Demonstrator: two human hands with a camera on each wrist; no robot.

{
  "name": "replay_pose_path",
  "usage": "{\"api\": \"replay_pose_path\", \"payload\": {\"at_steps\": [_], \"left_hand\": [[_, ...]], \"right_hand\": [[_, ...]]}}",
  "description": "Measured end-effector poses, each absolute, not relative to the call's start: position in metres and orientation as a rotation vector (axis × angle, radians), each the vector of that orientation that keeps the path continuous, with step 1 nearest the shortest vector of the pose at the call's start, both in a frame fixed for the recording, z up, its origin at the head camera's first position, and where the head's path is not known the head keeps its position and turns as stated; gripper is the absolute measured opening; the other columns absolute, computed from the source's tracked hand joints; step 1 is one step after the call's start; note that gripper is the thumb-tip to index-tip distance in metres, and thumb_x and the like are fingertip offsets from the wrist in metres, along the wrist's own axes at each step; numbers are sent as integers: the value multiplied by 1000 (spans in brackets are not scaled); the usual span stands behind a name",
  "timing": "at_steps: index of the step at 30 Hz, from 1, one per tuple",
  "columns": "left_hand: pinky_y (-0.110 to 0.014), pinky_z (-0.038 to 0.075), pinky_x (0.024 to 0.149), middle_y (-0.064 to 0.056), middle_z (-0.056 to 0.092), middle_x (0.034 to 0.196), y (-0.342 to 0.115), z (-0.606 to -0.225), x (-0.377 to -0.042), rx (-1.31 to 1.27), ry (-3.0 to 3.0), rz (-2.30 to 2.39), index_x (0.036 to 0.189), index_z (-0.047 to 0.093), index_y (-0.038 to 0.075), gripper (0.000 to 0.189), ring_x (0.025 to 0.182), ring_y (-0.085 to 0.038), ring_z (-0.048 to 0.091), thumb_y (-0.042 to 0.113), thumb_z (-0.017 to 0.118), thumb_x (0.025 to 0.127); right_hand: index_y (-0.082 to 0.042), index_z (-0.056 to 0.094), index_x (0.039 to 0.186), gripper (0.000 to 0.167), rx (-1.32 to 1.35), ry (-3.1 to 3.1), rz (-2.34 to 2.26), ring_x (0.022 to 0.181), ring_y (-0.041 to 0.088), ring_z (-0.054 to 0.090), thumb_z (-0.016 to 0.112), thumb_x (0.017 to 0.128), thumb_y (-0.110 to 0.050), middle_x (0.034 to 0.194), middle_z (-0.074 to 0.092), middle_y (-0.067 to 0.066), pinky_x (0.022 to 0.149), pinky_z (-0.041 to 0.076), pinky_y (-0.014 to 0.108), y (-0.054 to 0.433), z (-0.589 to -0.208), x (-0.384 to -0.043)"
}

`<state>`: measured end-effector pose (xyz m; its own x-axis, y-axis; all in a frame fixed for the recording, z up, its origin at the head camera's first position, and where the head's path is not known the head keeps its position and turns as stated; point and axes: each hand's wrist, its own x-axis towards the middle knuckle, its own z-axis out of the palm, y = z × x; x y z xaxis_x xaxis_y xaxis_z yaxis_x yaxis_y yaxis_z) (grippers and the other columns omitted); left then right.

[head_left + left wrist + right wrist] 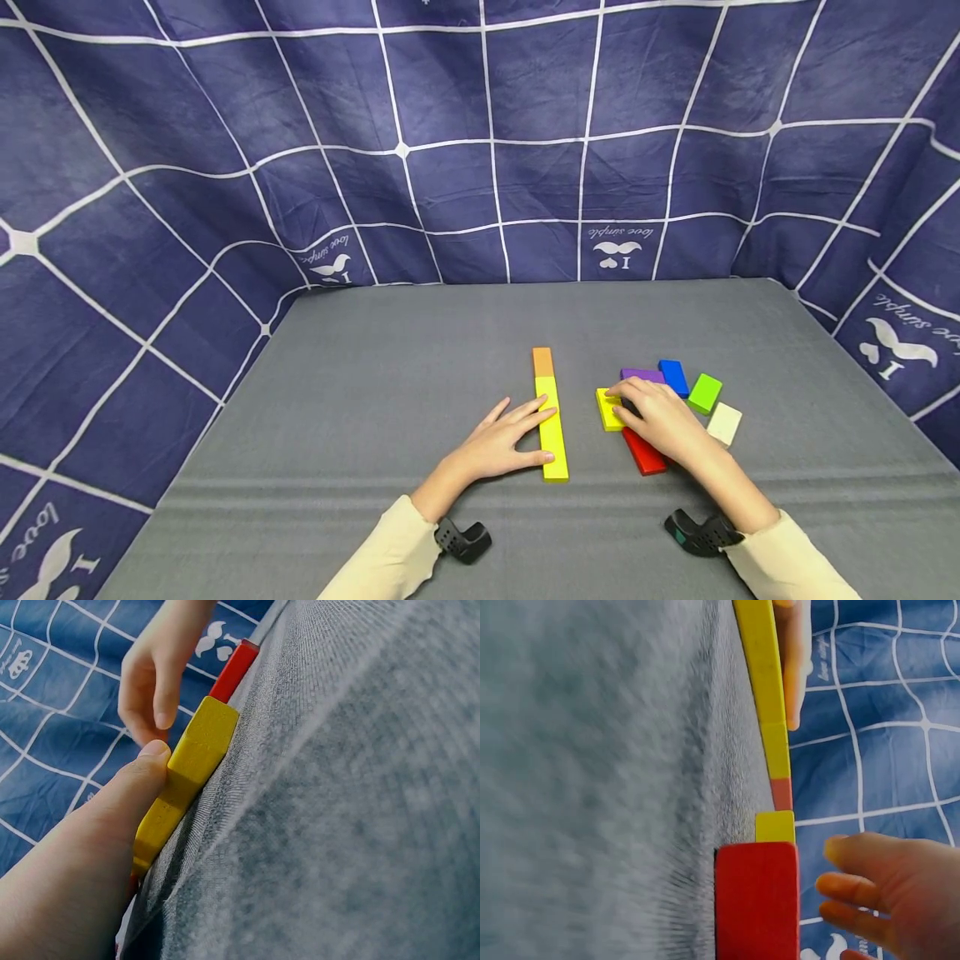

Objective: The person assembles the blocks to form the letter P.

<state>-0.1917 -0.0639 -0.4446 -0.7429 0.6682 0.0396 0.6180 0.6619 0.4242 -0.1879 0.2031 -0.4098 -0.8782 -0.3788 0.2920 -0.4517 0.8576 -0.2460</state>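
Note:
In the head view my left hand [495, 442] lies spread over a row of yellow blocks [553, 467], fingers and thumb touching it. An orange block [542, 362] continues the row at its far end. The left wrist view has the thumb against the yellow block [206, 742]. To the right, my right hand [660, 417] is over a loose yellow block [606, 414], its fingers loosely bent. A red block [645, 454] lies beside that one, partly under the hand. In the right wrist view, a gap separates the right fingertips from the red block [757, 900].
Behind and right of the right hand lie a purple block [637, 374], a blue block [674, 377], a green block [705, 394] and a cream block [724, 423]. Everything rests on a grey cloth surface [360, 375]. A blue checked curtain [450, 192] hangs behind it.

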Motion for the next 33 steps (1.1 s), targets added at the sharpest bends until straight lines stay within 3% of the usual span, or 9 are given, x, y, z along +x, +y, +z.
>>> {"api": "replay_pose_path", "payload": {"at_steps": [8, 15, 33], "left_hand": [[-41, 7, 116, 16, 14, 152, -64, -445, -191, 1072, 2745, 646, 143, 24, 36, 65, 139, -4, 19, 60, 44, 86], [-42, 7, 116, 15, 15, 152, -64, -445, -191, 1078, 2749, 645, 142, 25, 35, 65, 139, -5, 20, 60, 45, 85], [-42, 7, 116, 15, 16, 152, -65, -444, -191, 1055, 2743, 641, 142, 25, 36, 64, 139, -4, 19, 60, 44, 86]], "right_hand": [[-7, 64, 96, 21, 650, -2788, 416, 95, 27, 60, 68, 79, -18, 97, 64, 8, 87, 43, 49, 209, -418, -182], [-5, 63, 108, 30, 628, -2840, 422, 107, 31, 55, 65, 82, -21, 110, 60, 14, 92, 40, 51, 204, -419, -187], [1, 61, 108, 27, 389, -2895, 598, 95, 32, 58, 61, 86, -15, 109, 55, 18, 82, 49, 49, 173, -420, -254]]}}
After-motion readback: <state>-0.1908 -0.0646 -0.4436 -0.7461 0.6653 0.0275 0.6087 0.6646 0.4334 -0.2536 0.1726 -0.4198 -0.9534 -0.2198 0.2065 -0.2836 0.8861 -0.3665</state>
